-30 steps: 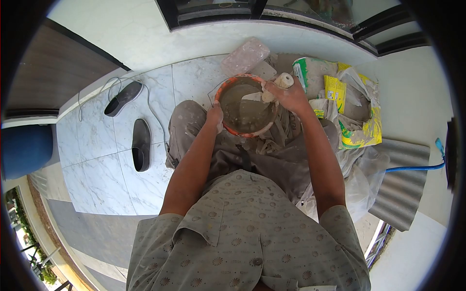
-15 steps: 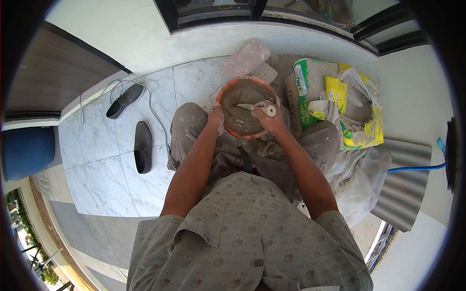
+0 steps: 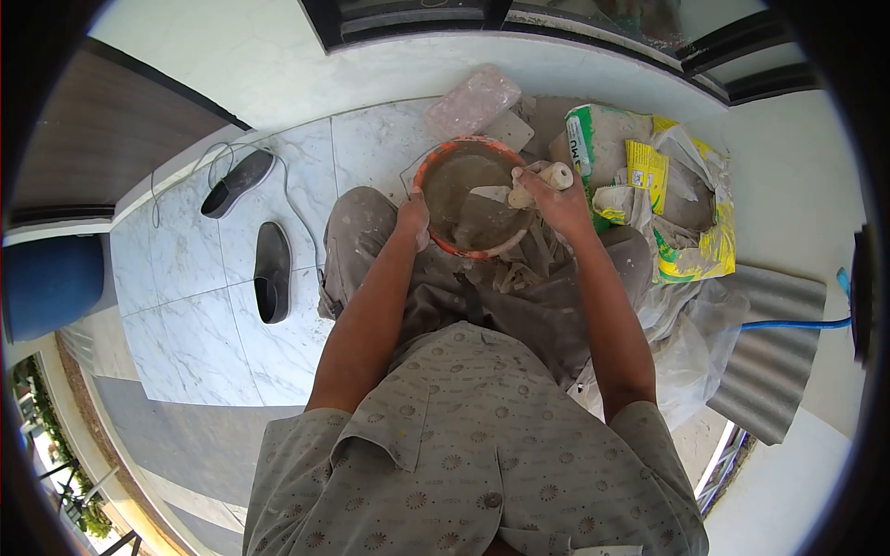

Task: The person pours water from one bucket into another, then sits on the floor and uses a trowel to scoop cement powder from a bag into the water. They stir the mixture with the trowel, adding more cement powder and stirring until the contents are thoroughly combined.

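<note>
Gripping the trowel (image 3: 530, 188) at top centre, the right hand (image 3: 559, 202) could tip the bowl (image 3: 475, 252), clamped at its rim by the left hand (image 3: 413, 219), spilling mix (image 3: 461, 211) onto the trousers (image 3: 366, 236).

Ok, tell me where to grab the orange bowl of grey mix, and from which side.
Take the orange bowl by its rim, from the near left, where the left hand clamps it. The rim stands clear of the wet mix, and the right hand holds a trowel in over the right side.
</note>
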Motion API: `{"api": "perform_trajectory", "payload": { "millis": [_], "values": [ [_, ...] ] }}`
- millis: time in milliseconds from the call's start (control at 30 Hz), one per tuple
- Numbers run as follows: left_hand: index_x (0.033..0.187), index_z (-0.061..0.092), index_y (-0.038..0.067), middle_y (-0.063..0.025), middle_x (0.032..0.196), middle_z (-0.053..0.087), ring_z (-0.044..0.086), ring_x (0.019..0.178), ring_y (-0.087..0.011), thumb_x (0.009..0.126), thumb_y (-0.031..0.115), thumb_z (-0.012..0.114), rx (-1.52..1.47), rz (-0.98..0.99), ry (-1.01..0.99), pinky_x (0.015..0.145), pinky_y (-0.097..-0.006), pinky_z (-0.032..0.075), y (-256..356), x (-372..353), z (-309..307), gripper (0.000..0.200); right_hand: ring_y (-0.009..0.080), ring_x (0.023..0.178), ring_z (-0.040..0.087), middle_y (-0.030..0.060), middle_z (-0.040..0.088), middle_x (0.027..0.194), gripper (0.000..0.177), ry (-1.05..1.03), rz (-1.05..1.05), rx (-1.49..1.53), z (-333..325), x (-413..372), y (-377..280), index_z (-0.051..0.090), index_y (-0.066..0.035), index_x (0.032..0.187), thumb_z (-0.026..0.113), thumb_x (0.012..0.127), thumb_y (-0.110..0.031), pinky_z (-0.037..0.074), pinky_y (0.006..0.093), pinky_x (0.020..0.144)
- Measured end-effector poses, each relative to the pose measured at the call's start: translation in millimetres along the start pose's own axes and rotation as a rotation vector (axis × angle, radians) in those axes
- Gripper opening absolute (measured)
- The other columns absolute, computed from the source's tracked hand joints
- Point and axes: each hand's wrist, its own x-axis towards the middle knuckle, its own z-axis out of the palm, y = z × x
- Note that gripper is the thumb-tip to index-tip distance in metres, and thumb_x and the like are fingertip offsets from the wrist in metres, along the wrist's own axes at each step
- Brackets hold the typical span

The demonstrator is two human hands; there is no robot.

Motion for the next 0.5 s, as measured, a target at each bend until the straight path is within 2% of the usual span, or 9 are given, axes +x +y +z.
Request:
{"api": "perform_trajectory", "payload": {
  "millis": [100,200,433,500],
  "values": [
    [0.143,0.027,-0.001,-0.0162,0.148,0.033,0.038,0.132,-0.0293,0.101,0.046,0.034,0.023,0.007,0.021,0.109,-0.0445,0.031,-1,2,0,0.064,0.0111,0.071,0.063,0.0067,0.068,0.077,0.027,0.183,-0.069,-0.062,6,6,1,0.068,0.0,0.084,0.075,0.081,-0.025,0.05,0.028,0.067],
    [0.143,0.027,-0.001,-0.016,0.147,0.033,0.038,0.132,-0.0292,0.101,0.046,0.034,0.068,0.01,0.056,0.108,-0.0441,0.033,-1,3,0,0.064,0.0099,0.073,0.061,0.0036,0.066,0.082,0.022,0.082,-0.148,-0.001,17,10,4,0.066,-0.001,0.085,0.074,0.083,-0.021,0.048,0.025,0.067],
    [0.141,0.03,-0.002,-0.0169,0.144,0.038,0.043,0.128,-0.0288,0.101,0.046,0.034,0.024,-0.004,0.025,0.106,-0.0431,0.036,-1,3,-1,0.063,0.0125,0.076,0.06,0.0057,0.064,0.079,0.017,-0.065,-0.49,-0.106,63,4,67,0.065,0.001,0.086,0.07,0.085,-0.015,0.047,0.0284,0.072],
    [0.14,0.031,-0.003,-0.0175,0.142,0.04,0.044,0.126,-0.0288,0.101,0.046,0.034,0.037,-0.021,0.032,0.105,-0.0431,0.037,-4,13,-5,0.063,0.014,0.074,0.06,0.0067,0.063,0.08,0.016,-0.103,-0.434,-0.121,67,-3,73,0.065,0.001,0.084,0.071,0.084,-0.014,0.047,0.0289,0.071]
  ]
}}
